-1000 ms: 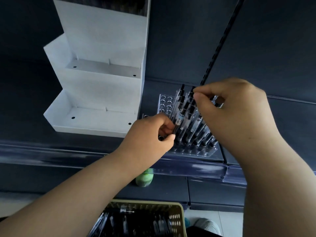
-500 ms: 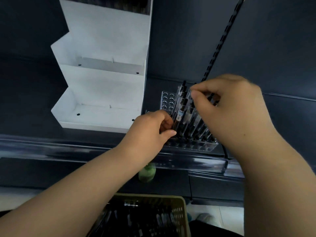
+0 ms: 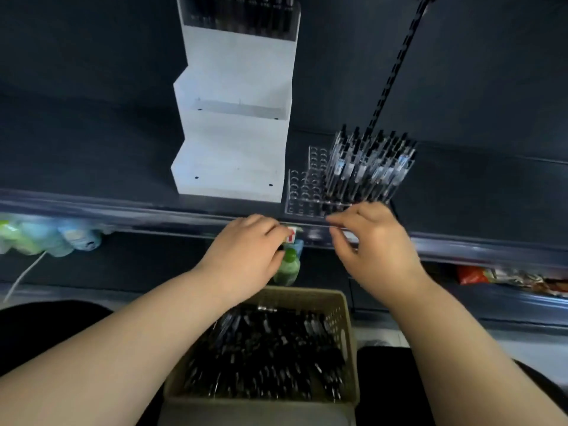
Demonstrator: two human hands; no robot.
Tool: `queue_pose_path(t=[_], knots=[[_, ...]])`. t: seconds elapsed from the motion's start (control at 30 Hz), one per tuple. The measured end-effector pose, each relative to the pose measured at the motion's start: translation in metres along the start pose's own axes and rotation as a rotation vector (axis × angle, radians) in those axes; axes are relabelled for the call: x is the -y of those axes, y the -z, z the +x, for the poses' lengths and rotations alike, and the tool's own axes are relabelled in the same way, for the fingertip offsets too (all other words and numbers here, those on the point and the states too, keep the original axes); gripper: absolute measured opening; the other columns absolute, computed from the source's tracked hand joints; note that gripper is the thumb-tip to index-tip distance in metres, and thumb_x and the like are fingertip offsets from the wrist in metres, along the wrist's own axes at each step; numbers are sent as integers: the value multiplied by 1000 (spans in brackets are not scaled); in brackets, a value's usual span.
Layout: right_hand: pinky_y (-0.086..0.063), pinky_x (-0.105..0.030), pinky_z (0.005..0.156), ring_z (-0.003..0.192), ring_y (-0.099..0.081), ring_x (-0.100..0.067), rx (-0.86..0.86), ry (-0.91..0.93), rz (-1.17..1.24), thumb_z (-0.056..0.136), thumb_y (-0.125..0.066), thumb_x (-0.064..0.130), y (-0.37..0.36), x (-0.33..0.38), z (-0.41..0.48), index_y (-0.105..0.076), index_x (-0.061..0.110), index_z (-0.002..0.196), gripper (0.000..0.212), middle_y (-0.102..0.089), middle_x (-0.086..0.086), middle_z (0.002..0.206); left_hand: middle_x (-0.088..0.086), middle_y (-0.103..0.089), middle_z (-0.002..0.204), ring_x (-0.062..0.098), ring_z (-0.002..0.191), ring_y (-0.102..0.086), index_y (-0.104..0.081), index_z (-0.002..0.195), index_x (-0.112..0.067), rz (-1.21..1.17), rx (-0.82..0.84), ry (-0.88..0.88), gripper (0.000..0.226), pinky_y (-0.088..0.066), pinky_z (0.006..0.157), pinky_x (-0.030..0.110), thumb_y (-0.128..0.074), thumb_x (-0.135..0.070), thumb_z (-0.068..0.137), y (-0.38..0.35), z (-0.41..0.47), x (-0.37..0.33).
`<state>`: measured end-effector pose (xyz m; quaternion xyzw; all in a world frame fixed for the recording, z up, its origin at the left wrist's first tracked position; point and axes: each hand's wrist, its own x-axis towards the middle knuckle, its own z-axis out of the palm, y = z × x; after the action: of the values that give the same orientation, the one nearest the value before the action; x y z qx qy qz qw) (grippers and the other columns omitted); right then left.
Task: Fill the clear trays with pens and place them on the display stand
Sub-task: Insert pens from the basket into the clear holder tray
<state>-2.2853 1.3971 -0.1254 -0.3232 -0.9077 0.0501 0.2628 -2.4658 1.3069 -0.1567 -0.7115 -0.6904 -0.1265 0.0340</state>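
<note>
A clear tray (image 3: 302,192) stands on the dark shelf to the right of the white stepped display stand (image 3: 233,142). Its right part holds several upright pens (image 3: 365,167); its left holes are bare. The stand's top tier holds a filled tray of pens (image 3: 252,13), and its two lower steps are bare. My left hand (image 3: 242,250) and right hand (image 3: 372,244) hover at the shelf's front edge, below the tray, fingers loosely curled, with nothing visible in them. Under them a beige basket (image 3: 345,318) holds many black pens (image 3: 267,348).
A green bottle (image 3: 287,269) stands on the lower shelf just past my left hand. Pale green and blue packets (image 3: 40,238) lie at the left, a red packet (image 3: 470,275) at the right. A slotted black upright (image 3: 396,66) runs up the back wall.
Both hands have let go of the pens in the tray and drawn back toward me over the shelf edge. The view has tilted down, showing more of the basket.
</note>
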Motion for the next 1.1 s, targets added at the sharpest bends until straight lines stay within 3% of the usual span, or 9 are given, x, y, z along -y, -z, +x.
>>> queue_pose_path(t=[0.2, 0.33, 0.47, 0.6, 0.7, 0.93, 1.1], knots=[[-47, -30, 88, 102, -55, -20, 419, -324, 23, 89, -56, 26, -33, 8, -66, -68, 19, 107, 23, -61, -2, 104, -8, -53, 122, 16, 116, -46, -49, 128, -27, -11, 206, 143, 37, -42, 94, 34, -48, -34, 91, -39, -64, 5], [-50, -31, 85, 97, -61, -25, 643, -520, -1, 89, -53, 25, -58, 17, -94, -69, 18, 103, 23, -63, -7, 105, -4, -53, 121, 19, 113, -49, -55, 120, -24, -54, 367, 344, 29, -43, 90, 31, -46, -26, 93, -68, -95, 6], [-51, -32, 87, 101, -60, -26, 832, -670, -50, 90, -50, 14, -90, 19, -118, -64, 13, 112, 26, -63, -10, 111, 3, -48, 129, 24, 119, -48, -53, 124, -20, -120, 560, 510, 35, -41, 99, 34, -42, -13, 92, -90, -124, 12], [-45, -32, 91, 114, -54, -27, 901, -668, -93, 92, -43, 8, -111, 20, -127, -53, 9, 125, 35, -54, -13, 126, 10, -49, 127, 27, 115, -50, -53, 124, -10, -156, 628, 546, 38, -42, 98, 33, -43, 0, 89, -101, -135, 7], [-44, -34, 94, 120, -50, -25, 909, -655, -163, 90, -44, 1, -120, 21, -126, -34, 19, 142, 56, -40, -12, 138, 7, -46, 126, 23, 113, -52, -50, 127, -11, -135, 616, 556, 48, -42, 96, 28, -45, 7, 83, -106, -133, 5], [-48, -35, 87, 112, -55, -26, 871, -730, -200, 88, -48, -1, -132, 17, -119, -47, 14, 131, 45, -42, -10, 131, 12, -40, 134, 29, 124, -43, -42, 135, -10, -65, 647, 625, 54, -37, 105, 36, -39, 8, 84, -125, -117, 13], [-49, -33, 84, 113, -56, -24, 878, -764, -248, 88, -52, 4, -137, 13, -112, -52, 12, 125, 38, -50, -9, 128, 15, -39, 136, 31, 124, -44, -38, 135, -9, -37, 669, 720, 47, -41, 102, 40, -39, 2, 89, -133, -106, 13]])
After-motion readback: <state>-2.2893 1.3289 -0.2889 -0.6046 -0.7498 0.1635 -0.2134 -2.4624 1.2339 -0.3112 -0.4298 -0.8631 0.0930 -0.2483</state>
